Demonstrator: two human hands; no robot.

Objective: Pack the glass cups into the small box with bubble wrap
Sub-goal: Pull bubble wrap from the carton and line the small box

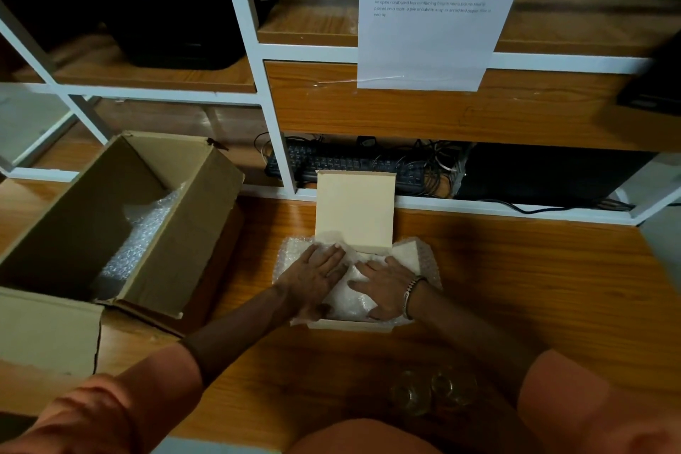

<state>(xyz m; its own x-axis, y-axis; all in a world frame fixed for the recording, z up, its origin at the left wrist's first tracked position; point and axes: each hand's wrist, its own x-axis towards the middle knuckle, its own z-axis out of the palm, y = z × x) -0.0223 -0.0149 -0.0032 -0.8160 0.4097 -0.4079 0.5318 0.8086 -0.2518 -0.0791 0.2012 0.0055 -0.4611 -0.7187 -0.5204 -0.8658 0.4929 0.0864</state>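
A small cream box (350, 325) stands open in the middle of the wooden table, its lid (355, 212) raised at the back. A sheet of bubble wrap (353, 297) lies in it and spills over its sides. My left hand (316, 275) and my right hand (383, 287) press flat on the wrap inside the box, fingers spread. Two glass cups (433, 392) stand on the table near the front edge, between my arms, apart from the box.
A large brown cardboard box (147, 232) with more bubble wrap (140, 243) inside stands open at the left. A white-framed shelf (272, 129) rises behind the table, holding a keyboard (331, 162) and cables. A printed sheet (435, 11) hangs from it.
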